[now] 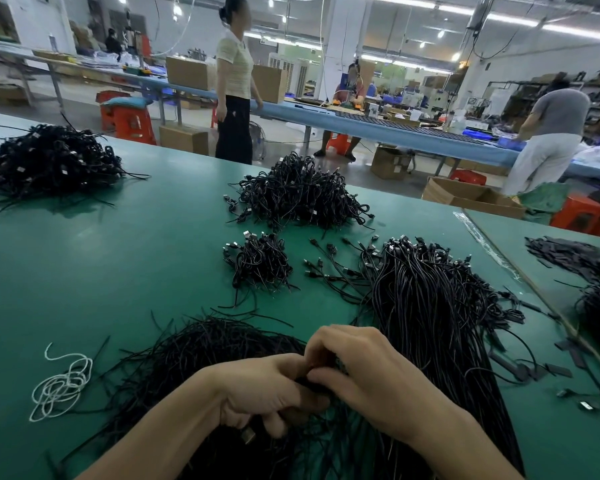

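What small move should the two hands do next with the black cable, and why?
Probably wind it into a tight coil: the left hand and right hand both pinch the black cable above the loose heap, and the small pile ahead holds coiled ones.

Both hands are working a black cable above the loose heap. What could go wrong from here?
1. The black cable, gripped by the left hand and pinched by the right hand, lies over a loose cable heap; stray strands may get caught up with it.
2. The long cable bundle overlaps that heap, so the two could tangle.
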The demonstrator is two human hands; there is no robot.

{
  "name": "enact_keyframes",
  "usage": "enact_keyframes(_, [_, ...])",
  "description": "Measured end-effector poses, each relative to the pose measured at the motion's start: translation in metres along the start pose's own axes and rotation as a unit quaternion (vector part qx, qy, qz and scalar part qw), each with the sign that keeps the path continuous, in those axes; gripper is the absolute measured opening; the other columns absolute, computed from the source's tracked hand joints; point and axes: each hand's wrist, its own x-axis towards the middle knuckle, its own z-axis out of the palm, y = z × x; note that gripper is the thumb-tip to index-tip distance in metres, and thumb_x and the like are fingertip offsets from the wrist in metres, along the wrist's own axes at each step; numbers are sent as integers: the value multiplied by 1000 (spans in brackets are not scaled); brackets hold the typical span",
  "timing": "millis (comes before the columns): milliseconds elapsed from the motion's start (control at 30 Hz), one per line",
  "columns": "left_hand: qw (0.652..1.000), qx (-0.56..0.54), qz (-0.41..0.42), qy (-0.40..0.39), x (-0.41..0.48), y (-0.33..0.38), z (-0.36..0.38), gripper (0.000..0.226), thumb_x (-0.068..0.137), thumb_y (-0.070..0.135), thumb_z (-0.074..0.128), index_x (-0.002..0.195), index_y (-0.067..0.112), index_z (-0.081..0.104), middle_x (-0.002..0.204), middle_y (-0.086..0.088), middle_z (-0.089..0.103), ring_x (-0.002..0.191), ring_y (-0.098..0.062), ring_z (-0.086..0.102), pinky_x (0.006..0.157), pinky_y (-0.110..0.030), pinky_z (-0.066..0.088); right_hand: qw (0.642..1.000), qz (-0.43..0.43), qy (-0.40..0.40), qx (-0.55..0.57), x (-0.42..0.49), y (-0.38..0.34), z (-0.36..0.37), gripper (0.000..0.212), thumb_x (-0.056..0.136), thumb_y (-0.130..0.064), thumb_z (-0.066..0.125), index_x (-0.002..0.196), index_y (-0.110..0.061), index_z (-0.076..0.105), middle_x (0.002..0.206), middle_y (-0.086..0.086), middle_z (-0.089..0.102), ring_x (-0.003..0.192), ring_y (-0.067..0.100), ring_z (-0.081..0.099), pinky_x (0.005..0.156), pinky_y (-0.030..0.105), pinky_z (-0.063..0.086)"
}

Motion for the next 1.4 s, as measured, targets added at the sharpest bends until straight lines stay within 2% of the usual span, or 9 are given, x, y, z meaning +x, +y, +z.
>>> enact_keyframes(267, [999,21,3,-25,0,3,1,25,100,5,50,83,23,49,66,7,30,54,-7,24,43,-16,24,997,51,-18,51,2,6,2,13,88,-27,70,92,-35,62,82,-18,63,84,-1,61,70,13,47])
enact_keyframes(433, [999,51,3,-9,4,2,4,27,100,7,52,83,27,56,65,7,34,51,-6,29,44,-17,27,993,95,-41,46,2,7,1,2,89,-26,70,89,-26,68,73,-13,64,71,1,63,69,25,56])
enact_keyframes(667, [995,101,-18,17,4,2,0,18,97,17,59,85,30,56,54,17,46,44,-1,41,46,-14,39,995,33,-70,-60,4,-1,-2,9,98,-32,56,97,-29,64,97,-13,56,92,8,54,78,21,43])
enact_keyframes(900, [988,-134,37,69,18,-6,4,24,99,2,38,85,15,53,63,6,39,52,-8,28,42,-18,22,992,17,0,-126,1,4,2,15,103,-33,42,107,-29,57,104,-13,51,100,9,47,83,21,41])
enact_keyframes(1067, [948,-244,166,117,26,-4,13,27,101,-2,39,106,7,64,78,-3,52,63,-11,47,53,-23,40,979,86,140,-119,3,7,8,12,100,-35,48,92,-31,55,92,-18,47,83,2,46,58,14,35])
enact_keyframes(1167, [939,-203,191,203,31,-5,13,28,96,7,60,123,15,59,113,-6,63,97,-15,64,84,-27,55,970,119,207,-37,4,11,12,11,98,-29,56,88,-31,58,90,-19,52,80,3,53,59,17,41])
enact_keyframes(1233, [930,-55,185,313,34,-5,11,27,91,25,70,114,28,58,122,3,59,112,-7,58,94,-23,50,959,136,245,45,4,12,15,11,97,-24,60,87,-29,61,90,-19,56,85,3,57,66,20,46])
enact_keyframes(1333, [868,75,204,447,35,-5,10,33,79,48,76,102,39,54,109,12,46,100,12,42,80,-5,36,929,147,309,142,4,10,20,13,94,-16,64,86,-26,65,86,-14,62,85,4,58,67,11,43])
enact_keyframes(1400, [826,99,233,503,37,-6,7,39,72,54,77,98,40,52,93,10,43,84,10,40,70,-5,34,909,154,337,188,5,8,25,15,94,-15,64,85,-27,65,83,-11,63,81,5,59,64,9,41])
